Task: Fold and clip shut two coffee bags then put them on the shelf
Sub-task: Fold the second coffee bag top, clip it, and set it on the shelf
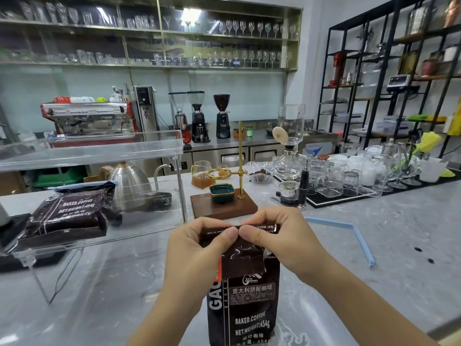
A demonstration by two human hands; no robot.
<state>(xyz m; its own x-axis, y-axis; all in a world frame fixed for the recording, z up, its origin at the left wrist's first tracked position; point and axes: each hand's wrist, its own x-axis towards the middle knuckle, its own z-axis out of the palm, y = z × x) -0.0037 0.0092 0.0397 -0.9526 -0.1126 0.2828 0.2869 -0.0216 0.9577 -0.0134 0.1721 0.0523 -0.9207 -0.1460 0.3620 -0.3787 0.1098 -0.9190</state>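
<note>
One clipped coffee bag (72, 211) sits on the clear shelf (104, 236); left hand (199, 245) and right hand (279, 240) pinch the second bag (245, 303), folding its top; blue clip (354, 236) unused.

I see a glossy dark foil coffee bag (243, 295), a polished marbled counter (374, 245) and a clear plastic shelf (99, 151).

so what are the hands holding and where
Both hands, left hand and right hand, pinch the folded top edge of the upright coffee bag.
</note>
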